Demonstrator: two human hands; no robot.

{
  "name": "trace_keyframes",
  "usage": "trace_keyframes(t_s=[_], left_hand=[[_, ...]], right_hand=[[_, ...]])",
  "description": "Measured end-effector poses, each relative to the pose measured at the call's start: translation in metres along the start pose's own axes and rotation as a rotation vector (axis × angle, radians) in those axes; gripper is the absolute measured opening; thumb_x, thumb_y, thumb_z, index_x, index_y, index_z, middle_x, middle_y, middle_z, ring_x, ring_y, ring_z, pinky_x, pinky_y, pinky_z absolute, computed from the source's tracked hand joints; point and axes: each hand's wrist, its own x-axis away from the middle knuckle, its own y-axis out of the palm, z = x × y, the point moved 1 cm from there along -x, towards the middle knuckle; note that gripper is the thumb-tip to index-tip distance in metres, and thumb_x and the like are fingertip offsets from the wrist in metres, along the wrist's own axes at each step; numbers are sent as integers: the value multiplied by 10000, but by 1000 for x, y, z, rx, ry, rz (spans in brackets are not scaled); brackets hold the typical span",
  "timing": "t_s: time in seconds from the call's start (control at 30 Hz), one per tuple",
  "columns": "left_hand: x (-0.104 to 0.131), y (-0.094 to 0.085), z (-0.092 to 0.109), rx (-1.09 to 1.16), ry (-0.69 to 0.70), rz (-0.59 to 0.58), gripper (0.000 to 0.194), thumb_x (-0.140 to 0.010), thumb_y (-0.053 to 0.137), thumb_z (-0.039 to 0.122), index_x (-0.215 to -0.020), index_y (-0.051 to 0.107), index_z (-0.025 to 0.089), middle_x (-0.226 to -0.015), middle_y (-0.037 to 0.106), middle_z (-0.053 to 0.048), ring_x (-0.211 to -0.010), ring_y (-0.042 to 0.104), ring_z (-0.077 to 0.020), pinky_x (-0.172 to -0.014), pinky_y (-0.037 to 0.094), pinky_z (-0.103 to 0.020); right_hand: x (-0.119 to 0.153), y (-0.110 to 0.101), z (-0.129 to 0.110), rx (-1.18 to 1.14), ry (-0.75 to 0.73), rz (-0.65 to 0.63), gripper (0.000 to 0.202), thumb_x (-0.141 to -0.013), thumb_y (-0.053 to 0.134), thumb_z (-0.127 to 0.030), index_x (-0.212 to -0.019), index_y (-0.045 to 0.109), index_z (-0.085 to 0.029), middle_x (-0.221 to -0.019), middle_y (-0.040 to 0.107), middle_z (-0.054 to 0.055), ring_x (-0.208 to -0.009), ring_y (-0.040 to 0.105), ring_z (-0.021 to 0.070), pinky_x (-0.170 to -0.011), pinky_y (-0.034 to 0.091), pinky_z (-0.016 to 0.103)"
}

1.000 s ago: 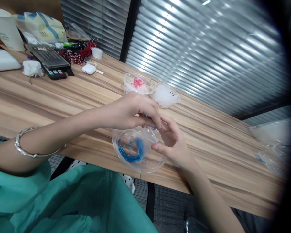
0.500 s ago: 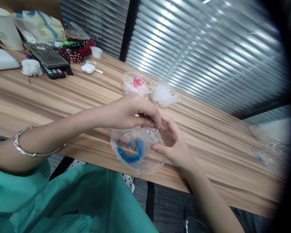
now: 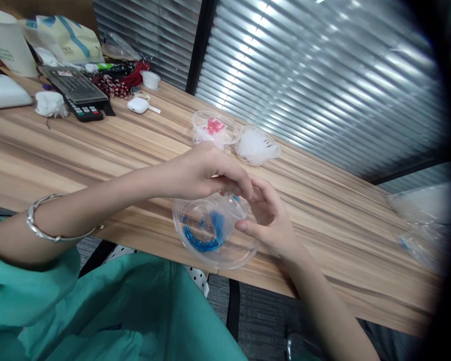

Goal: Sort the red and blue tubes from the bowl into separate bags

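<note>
Over a round clear plastic dish [image 3: 244,258], a small clear bag [image 3: 220,220] with blue pieces in its lower part hangs between my hands. My left hand [image 3: 214,173] arches over the top of the bag, its fingers pinched at the bag's mouth. On the other side my right hand [image 3: 268,215] holds the bag's edge between thumb and curled fingers. A small blue bit shows near the bag's top, by the fingertips. Several blue pieces [image 3: 199,243] lie in a curved row along the dish's left side, with a few smaller ones above them.
Behind my hands stand a clear tub with red pieces [image 3: 215,126] and a bundle of white plastic [image 3: 255,146]. A white earphone case [image 3: 138,105], a card terminal [image 3: 85,111], red cords [image 3: 133,75] and a paper cup [image 3: 9,42] are at left. Clear bags [image 3: 423,225] lie at right.
The blue bits that showed at my left fingertips are no longer there; one blue bit now shows inside the bag's top. The hands have hardly moved.
</note>
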Motion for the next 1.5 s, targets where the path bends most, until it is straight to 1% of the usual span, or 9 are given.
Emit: trace_keyframes(t_s=[0.23,0.33,0.47,0.77,0.9,1.0,1.2,1.37,1.5], left_hand=[[-1,2,7,23,47,126,309,-854,563,-3,-953,764,210,-958,770,-5,-882,714,-104,-797,535,-161],[-1,3,10,40,27,82,250,-876,590,59,-947,766,222,-958,770,-5,-880,715,-107,-793,535,-165],[-1,3,13,91,-12,1,218,-870,617,91,-944,763,236,-977,768,0,-917,714,-119,-823,535,-174],[1,4,15,127,-21,-75,192,-908,587,125,-1005,733,205,-1025,757,-15,-940,706,-114,-841,523,-157],[0,4,15,146,-8,-80,238,-920,532,82,-1046,709,180,-1041,749,-23,-958,698,-97,-854,511,-135],[-1,4,14,275,-72,-75,328,-936,439,47,-1103,683,191,-1067,740,-22,-1004,693,-104,-908,523,-172],[-3,5,14,482,-154,0,357,-914,372,16,-1023,681,158,-1037,735,-51,-992,701,-143,-888,570,-241],[-3,3,11,391,-126,142,280,-844,429,5,-879,664,152,-958,721,-31,-950,694,-149,-843,569,-254],[-3,0,8,207,-99,231,230,-791,438,8,-744,613,149,-825,683,-18,-829,667,-132,-760,536,-240]], right_hand=[[-2,2,3,46,-35,57,627,-740,823,-273,-1303,554,-339,-1336,582,9,-1300,502,251,-1160,367,468],[-2,3,0,59,-31,59,647,-720,839,-281,-1298,556,-349,-1357,567,3,-1323,480,255,-1178,341,473],[-1,5,-4,33,15,34,604,-723,835,-294,-1265,571,-333,-1345,579,19,-1290,523,265,-1142,407,468],[1,6,-7,-11,29,8,655,-734,812,-171,-1310,543,-333,-1362,572,8,-1303,517,260,-1141,407,474],[1,5,-6,5,14,13,676,-733,800,-124,-1315,545,-356,-1350,571,-11,-1294,516,242,-1134,413,446],[2,4,-4,23,-19,11,685,-745,791,-132,-1330,531,-373,-1334,578,-22,-1303,501,237,-1151,390,450],[1,4,-3,8,7,3,701,-756,795,-182,-1363,488,-349,-1416,521,10,-1359,450,275,-1185,328,517],[0,6,-5,26,9,1,682,-780,782,-232,-1371,452,-314,-1319,571,47,-1286,506,283,-1141,365,541],[1,5,-7,75,-18,82,586,-806,748,-226,-1309,460,-312,-1311,507,51,-1203,506,237,-1062,425,454]])
